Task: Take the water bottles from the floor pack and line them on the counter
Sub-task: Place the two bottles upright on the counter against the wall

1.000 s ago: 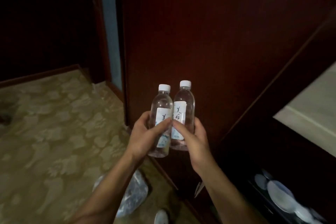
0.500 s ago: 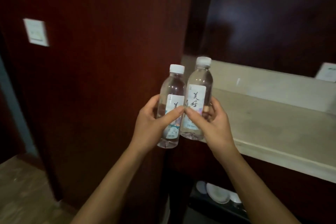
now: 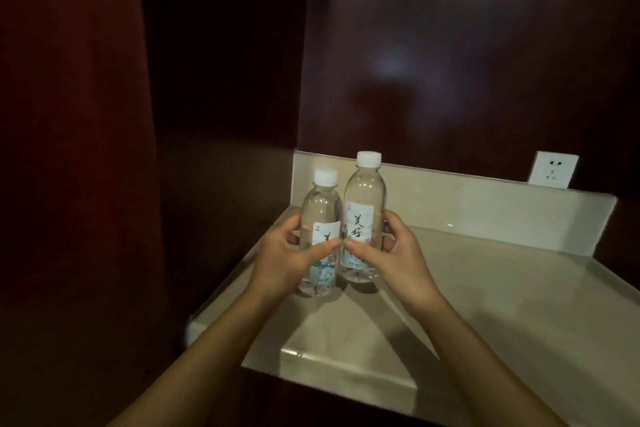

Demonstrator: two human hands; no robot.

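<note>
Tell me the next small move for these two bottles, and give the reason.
Probably lower both until they stand, then let go. The left hand grips the left bottle and the right hand grips the right bottle, upright, side by side, over the counter near its back corner; whether their bases touch yet is unclear.

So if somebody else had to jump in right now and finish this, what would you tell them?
Left hand: grips the left bottle round its middle.
Right hand: grips the right bottle the same way.
Both bottles are upright, capped, side by side over the counter, near its back left corner. The left one's base looks down on the surface; whether the right one has landed is hard to tell.
Done: these two are carried up to the counter.
Left: set them down, let go, then fetch more from the floor pack, which is out of view, and line them up alongside.
</note>
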